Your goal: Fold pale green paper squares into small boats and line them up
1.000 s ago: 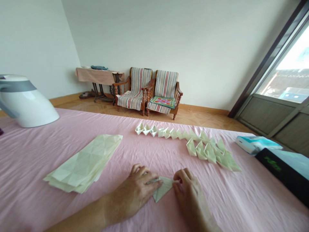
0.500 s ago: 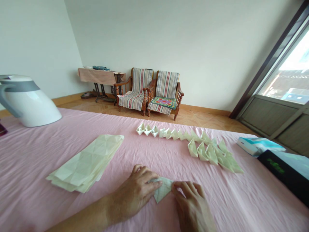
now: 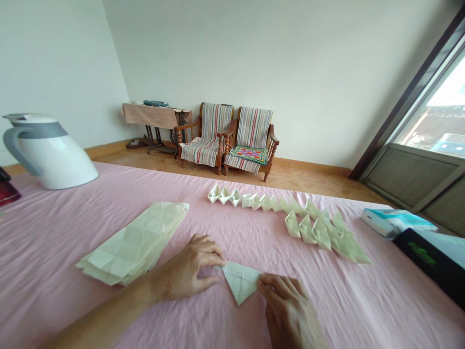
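If I read the view as a clock face, the largest thing is the desk [image 3: 225,228], which fills the lower half from about eight to four o'clock under a wrinkled pink cloth [image 3: 47,271]. Behind its far edge, just above the centre toward twelve o'clock, stand two wooden armchairs [image 3: 250,155] with striped covers, and at ten o'clock a treadle table [image 3: 148,116] is draped with a cloth. On the desk, a black-sided box [image 3: 421,257] with green lettering lies between three and four o'clock, and a white and grey jug [image 3: 65,157] stands upright at nine o'clock. A stack of creased paper sheets [image 3: 131,242] lies at eight o'clock. A blue and white packet [image 3: 394,218] is just beside the box, on its far side. The left hand [image 3: 191,269] is at seven o'clock, its thumb spread away, its fingertips touching the left corner of the paper. The right hand [image 3: 288,308], at five o'clock, has its thumb and index finger pinching the right corner. Pointed folded paper pieces [image 3: 321,232] run from near the centre toward four o'clock. Between the hands, at six o'clock, the folded squared paper [image 3: 240,284] lies on the cloth, one point toward the person.
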The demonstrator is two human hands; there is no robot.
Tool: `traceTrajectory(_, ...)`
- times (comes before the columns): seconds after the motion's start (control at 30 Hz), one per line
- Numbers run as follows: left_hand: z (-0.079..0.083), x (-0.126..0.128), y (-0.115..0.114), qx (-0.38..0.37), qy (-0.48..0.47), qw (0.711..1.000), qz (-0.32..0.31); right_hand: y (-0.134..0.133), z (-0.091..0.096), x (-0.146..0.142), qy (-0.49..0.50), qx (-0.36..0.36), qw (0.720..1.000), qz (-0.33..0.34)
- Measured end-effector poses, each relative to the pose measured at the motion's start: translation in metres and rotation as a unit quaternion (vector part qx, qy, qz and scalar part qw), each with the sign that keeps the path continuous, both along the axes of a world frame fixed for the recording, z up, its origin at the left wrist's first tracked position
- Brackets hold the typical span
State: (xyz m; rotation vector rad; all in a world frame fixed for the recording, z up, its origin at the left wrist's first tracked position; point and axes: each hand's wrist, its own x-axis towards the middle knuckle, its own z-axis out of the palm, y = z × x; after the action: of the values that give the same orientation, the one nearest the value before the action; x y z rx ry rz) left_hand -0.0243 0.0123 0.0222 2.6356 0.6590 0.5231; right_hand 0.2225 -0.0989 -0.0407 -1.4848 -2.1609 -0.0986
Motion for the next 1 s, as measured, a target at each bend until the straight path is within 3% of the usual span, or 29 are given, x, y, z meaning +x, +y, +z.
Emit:
traceTrajectory(0.53, -0.021, -0.001, 0.011, -0.017, -0.064, 0.998, -0.009, 0.001, -0.002, -0.002, 0.018, -0.038, 0.999, -0.012)
traceTrajectory(1.0, -0.020, 0.012, 0.004, -0.026, -0.063, 0.995, 0.076, 0.001, -0.002, -0.001, 0.032, -0.027, 0.999, -0.001)
